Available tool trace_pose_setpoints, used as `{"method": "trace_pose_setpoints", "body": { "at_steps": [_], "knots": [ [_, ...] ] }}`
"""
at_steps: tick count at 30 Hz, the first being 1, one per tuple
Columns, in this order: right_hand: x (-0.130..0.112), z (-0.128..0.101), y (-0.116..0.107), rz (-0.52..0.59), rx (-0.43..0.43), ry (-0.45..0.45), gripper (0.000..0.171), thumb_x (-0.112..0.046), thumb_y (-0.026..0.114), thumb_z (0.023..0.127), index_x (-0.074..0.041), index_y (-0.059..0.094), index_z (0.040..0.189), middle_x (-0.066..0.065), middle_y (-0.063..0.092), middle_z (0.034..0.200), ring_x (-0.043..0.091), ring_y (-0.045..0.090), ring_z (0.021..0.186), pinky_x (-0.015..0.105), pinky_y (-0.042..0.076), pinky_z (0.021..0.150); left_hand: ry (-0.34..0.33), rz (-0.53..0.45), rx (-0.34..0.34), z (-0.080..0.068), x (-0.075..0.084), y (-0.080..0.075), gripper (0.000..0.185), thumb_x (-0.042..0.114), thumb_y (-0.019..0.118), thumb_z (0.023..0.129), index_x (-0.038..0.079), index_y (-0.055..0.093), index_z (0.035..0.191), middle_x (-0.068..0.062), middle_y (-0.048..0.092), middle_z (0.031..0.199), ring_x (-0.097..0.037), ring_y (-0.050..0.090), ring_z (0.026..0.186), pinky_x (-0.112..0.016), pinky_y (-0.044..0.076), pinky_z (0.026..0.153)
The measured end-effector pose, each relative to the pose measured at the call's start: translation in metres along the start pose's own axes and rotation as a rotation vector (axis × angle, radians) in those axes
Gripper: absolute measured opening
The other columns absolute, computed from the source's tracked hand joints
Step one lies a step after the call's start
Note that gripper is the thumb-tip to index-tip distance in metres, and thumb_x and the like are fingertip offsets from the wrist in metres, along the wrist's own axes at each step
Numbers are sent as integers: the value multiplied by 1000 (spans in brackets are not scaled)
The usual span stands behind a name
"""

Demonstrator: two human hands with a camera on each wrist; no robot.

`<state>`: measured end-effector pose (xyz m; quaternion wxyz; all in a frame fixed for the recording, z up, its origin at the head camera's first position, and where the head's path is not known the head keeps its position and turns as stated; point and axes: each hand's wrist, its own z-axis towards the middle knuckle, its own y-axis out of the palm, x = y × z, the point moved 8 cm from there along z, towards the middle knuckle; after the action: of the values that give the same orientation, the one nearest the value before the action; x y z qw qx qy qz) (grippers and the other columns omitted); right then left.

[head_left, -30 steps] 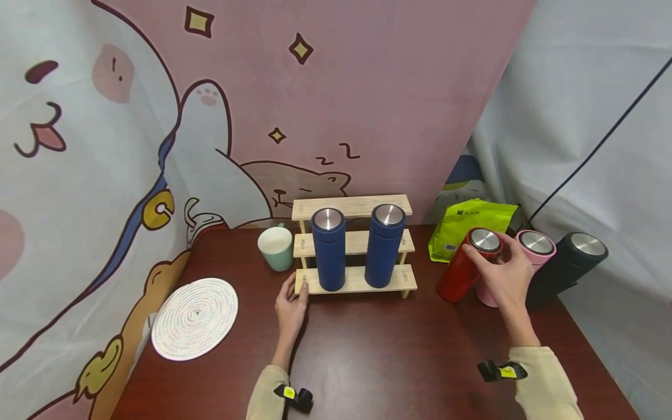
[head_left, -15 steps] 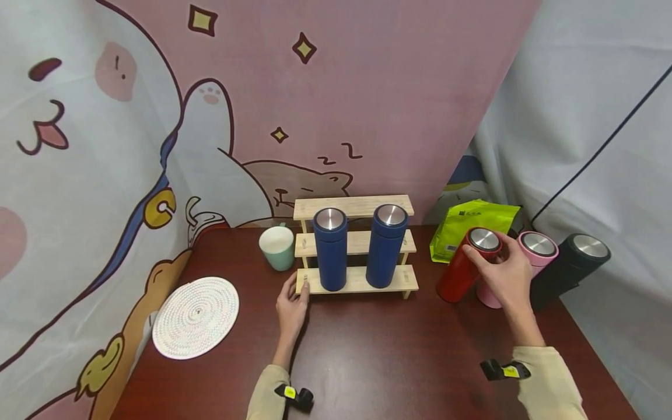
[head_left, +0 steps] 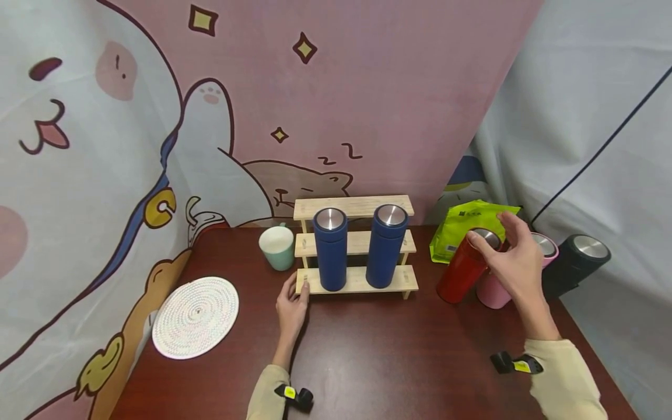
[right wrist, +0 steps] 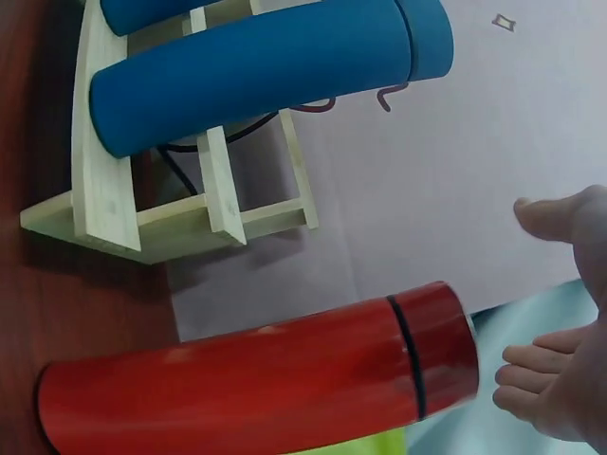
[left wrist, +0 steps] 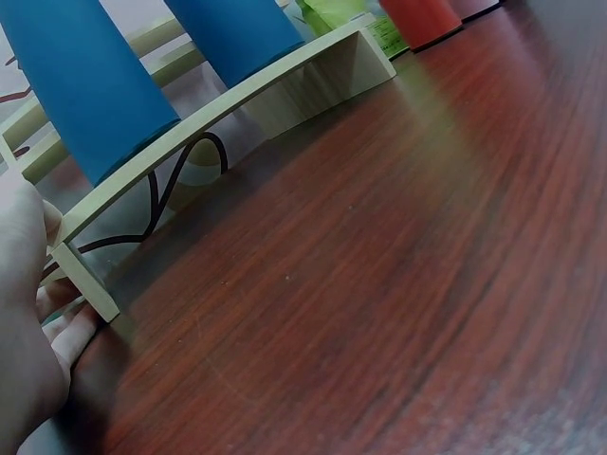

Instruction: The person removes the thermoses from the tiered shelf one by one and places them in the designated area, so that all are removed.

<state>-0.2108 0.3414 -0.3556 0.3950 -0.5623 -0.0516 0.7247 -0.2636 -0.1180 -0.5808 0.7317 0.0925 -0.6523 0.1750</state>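
Your right hand has lifted off the red flask's lid and now hovers just above and beside its top, fingers spread and holding nothing; the wrist view shows a gap between fingertips and cap. That flask stands on the desk, right of the wooden rack, so the grasp looks undone. Your left hand stays flat, fingers straight, touching the rack's left end.

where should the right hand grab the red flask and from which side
Grip the red flask around its upper body just below the lid seam, coming from the right hand side and above. It stands upright, the pink flask crowds its right, and the wooden rack stands to its left.
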Motion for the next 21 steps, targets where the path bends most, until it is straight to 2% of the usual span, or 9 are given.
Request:
{"method": "trace_pose_setpoints", "body": {
  "at_steps": [2, 4, 10, 13, 21],
  "knots": [
    [-6, 2, 0, 4, -5, -30, 80, -35, 78, 89, -17, 39, 156, 10, 46, 157, 33, 43, 145, 50, 33, 119, 2, 1, -1, 0, 0, 0, 45, 23, 74, 95, 16, 63, 138, -15, 71, 126, -28, 68, 116, -48, 54, 95],
    [-11, 2, 0, 23, -3, -44, 81, -34, 78, 89, -19, 37, 157, 7, 45, 159, 30, 41, 147, 45, 30, 122, 2, 0, -2, 0, 0, 0, 45, 23, 74, 95, 15, 63, 138, -15, 71, 126, -28, 68, 116, -48, 54, 95],
    [-30, -2, 7, 109, 72, -53, 77, -31, 77, 89, -21, 40, 156, 1, 48, 156, 21, 43, 146, 30, 31, 121, 5, -8, 2, 1, 0, -2, 46, 23, 74, 95, 14, 63, 138, -15, 71, 125, -28, 68, 115, -48, 54, 95],
    [-39, -6, 18, 161, 69, -62, 76, -27, 78, 89, -19, 42, 155, 4, 50, 154, 21, 44, 146, 30, 33, 120, 3, -6, 3, 2, -1, -1, 45, 24, 74, 94, 16, 64, 138, -15, 71, 125, -27, 68, 115, -48, 54, 95],
    [-56, -13, 58, 198, -40, -83, 80, -27, 80, 89, -15, 39, 156, 6, 49, 156, 23, 42, 147, 42, 33, 121, -6, -13, 0, 2, -3, 1, 45, 23, 74, 94, 16, 64, 138, -16, 72, 123, -28, 69, 111, -47, 55, 95]
  ]
}}
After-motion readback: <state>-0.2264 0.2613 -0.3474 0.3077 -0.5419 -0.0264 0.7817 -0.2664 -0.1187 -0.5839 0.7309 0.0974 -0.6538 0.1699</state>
